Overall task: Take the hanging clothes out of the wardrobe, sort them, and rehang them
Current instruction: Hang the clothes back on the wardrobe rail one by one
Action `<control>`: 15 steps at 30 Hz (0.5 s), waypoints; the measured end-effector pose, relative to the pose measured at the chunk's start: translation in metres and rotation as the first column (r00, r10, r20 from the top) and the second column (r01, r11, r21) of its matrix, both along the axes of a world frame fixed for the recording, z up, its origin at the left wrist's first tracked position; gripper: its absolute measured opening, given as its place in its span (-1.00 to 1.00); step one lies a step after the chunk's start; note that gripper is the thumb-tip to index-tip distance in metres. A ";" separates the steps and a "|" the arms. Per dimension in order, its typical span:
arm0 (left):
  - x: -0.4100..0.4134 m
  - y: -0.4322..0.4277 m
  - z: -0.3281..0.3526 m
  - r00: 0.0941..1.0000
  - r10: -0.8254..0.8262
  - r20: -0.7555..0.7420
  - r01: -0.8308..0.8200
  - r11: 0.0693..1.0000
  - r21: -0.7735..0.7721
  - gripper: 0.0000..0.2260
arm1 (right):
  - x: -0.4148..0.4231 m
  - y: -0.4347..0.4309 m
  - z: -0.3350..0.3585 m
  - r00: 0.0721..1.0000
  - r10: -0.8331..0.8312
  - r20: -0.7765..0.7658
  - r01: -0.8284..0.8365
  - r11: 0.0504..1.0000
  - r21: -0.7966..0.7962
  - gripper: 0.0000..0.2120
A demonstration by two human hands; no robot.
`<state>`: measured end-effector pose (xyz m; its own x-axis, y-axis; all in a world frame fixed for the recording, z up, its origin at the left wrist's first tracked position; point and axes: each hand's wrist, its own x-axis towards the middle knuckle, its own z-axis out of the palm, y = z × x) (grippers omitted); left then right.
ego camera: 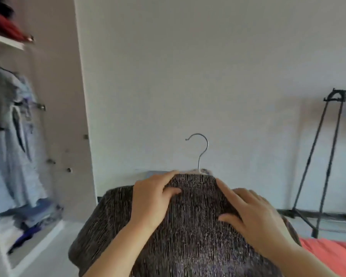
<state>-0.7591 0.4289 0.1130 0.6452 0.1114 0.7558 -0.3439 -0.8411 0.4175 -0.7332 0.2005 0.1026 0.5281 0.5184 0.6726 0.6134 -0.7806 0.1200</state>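
Head camera showed a dark knit sweater (196, 226) on a hanger (200, 152), held up before the wall (208, 66), right of the wardrobe (54, 116). Left hand (154, 198) pinched its collar; right hand (254, 216) lay straight-fingered on its shoulder.

I hold a dark, flecked knit sweater (196, 226) up in front of me on a hanger (199, 160). Its silver hook stands upright above the collar, open end to the left. My left hand (154, 198) pinches the knit by the collar; my right hand (254, 214) lies flat on its shoulder. In the wardrobe (56, 116) at left hang pale blue and grey clothes (18, 126).
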 end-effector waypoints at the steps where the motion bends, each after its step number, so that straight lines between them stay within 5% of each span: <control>1: 0.004 0.016 0.001 0.999 0.038 -0.015 -0.038 0.999 -0.011 -0.61 | 0.014 0.018 0.002 0.999 0.041 0.023 -0.041 0.999 -0.006 -0.35; 9: 0.041 0.120 0.013 0.925 0.380 0.007 -0.379 0.919 0.107 -0.43 | 0.124 0.138 0.030 0.902 0.384 0.196 -0.390 0.921 -0.007 -0.43; 15: 0.061 0.208 -0.013 0.764 0.635 0.117 -0.628 0.689 0.362 -0.27 | 0.188 0.229 0.042 0.819 0.531 0.217 -0.546 0.838 0.006 -0.43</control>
